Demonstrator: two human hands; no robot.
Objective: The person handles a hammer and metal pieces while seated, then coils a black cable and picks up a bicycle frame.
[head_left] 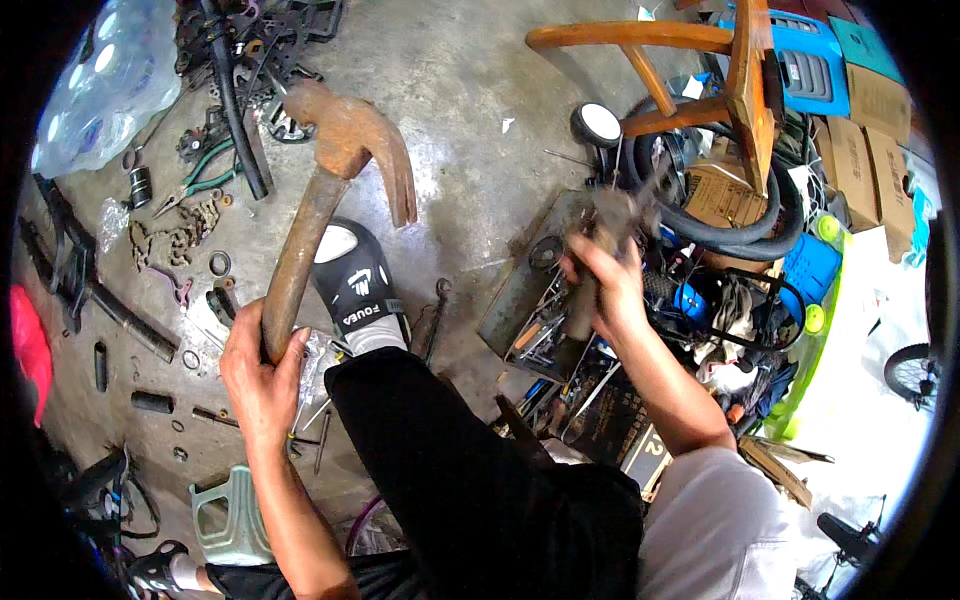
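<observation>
Above a concrete floor (pixel 470 90) strewn with tools, my left hand (pixel 262 370) grips a rusty claw hammer (pixel 335 170) by its handle — head raised. My right hand (pixel 610 285) clutches a blurred dark part (pixel 605 215) over an open toolbox (pixel 520 300).

A bicycle repair workshop: pliers (pixel 196 182), chain pieces (pixel 175 238) and tyres (pixel 735 225) litter the stained concrete floor (pixel 470 90).

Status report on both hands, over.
Left hand grips rusty claw hammer, raised. Right hand clutches blurred dark part over open toolbox. Own leg between them.
</observation>
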